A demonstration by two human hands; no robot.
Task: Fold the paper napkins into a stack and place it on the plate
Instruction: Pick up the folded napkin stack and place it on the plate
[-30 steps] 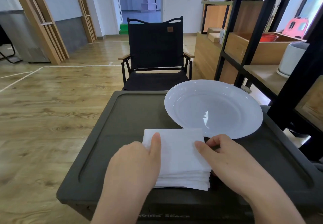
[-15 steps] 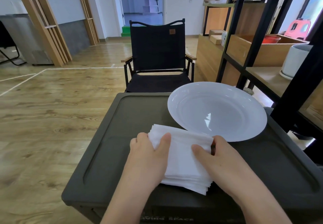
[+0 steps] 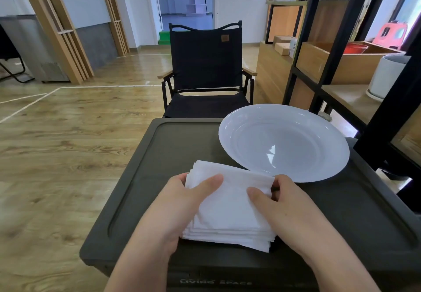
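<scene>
A stack of white folded paper napkins [image 3: 230, 209] sits on the dark table [image 3: 141, 189], its far edge tilted up off the surface. My left hand [image 3: 180, 202] grips the stack's left side, thumb on top and fingers beneath. On the right side my right hand [image 3: 280, 205] holds the stack, thumb pressed on top and fingers curled round the edge. A large white plate [image 3: 284, 141] rests just beyond the stack at the table's back right, holding nothing.
A black folding chair [image 3: 205, 70] stands right behind the table. A black-framed wooden shelf unit [image 3: 350, 68] with a white pot [image 3: 387, 75] crowds the right side. Wooden floor [image 3: 57, 143] stretches to the left.
Both hands have closed round the sides of the napkin stack, and its far edge has lifted and swung a little toward the plate.
</scene>
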